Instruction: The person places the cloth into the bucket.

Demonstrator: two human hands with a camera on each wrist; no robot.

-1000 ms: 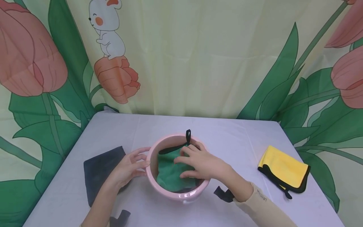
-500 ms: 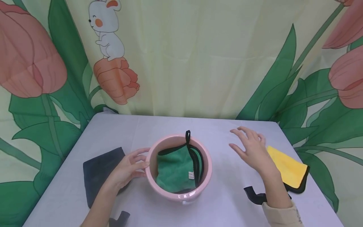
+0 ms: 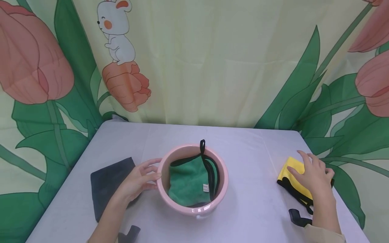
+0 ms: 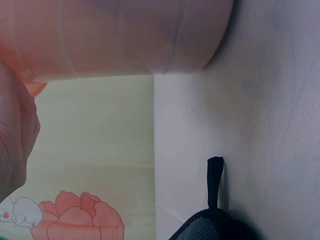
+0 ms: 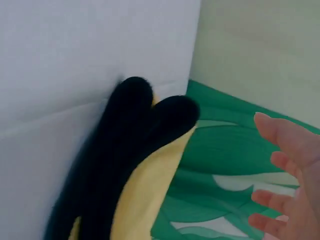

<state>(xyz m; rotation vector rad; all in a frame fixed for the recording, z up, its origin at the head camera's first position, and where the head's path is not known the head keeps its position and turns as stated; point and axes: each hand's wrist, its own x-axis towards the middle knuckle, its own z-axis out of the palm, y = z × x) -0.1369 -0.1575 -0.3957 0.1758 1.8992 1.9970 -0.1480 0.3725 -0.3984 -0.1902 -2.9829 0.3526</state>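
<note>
A pink bowl (image 3: 183, 208) stands at mid-table with a green, black-edged cloth (image 3: 186, 180) lying inside it; the cloth's black loop hangs over the far rim. My left hand (image 3: 142, 176) rests against the bowl's left outer wall with its fingers nearly straight. In the left wrist view the bowl (image 4: 125, 40) fills the top and my palm (image 4: 15, 135) shows at the left. My right hand (image 3: 311, 172) hovers with spread fingers over a folded yellow cloth (image 3: 292, 167) with black trim at the table's right edge. In the right wrist view the fingers (image 5: 282, 165) are spread apart beside that cloth (image 5: 140, 200).
A dark grey cloth (image 3: 107, 182) lies flat on the table left of the bowl, partly under my left wrist; its corner and loop (image 4: 215, 200) show in the left wrist view. A flower-printed curtain (image 3: 212, 60) hangs behind the white table (image 3: 249, 152).
My right hand left the green cloth in the bowl and swept right across the table to the yellow cloth. The left hand and the bowl stayed put.
</note>
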